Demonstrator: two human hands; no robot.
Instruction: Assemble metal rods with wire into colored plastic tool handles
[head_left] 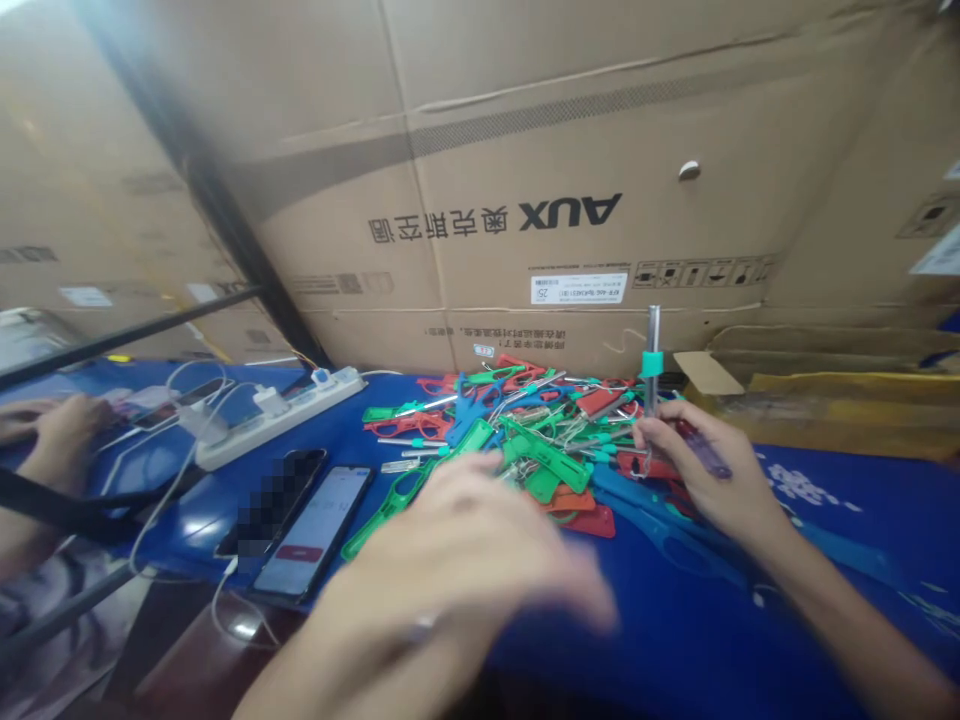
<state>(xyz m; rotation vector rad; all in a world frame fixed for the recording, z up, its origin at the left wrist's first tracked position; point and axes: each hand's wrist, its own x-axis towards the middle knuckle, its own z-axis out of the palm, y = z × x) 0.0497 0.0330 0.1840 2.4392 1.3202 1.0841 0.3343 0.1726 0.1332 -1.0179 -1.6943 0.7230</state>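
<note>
A tube [654, 330] stands upright by the right end of the pile [551, 460], my right hand's [716, 470] fingers [654, 434] clamped below its green band [653, 364]: likely light, stiff, slick, best held there. My left hand [472, 555] blurs nearside, finger state unclear.

On the far cardboard [480, 130] we read the brand AUX [570, 212], upside down, with the Chinese characters 奥克斯空调 [441, 225] to its left. Below, we make out 25 on a white label [579, 289]; right of it runs a row of handling signs [701, 272]. The near phone's [315, 530] screen text defeats us.
</note>
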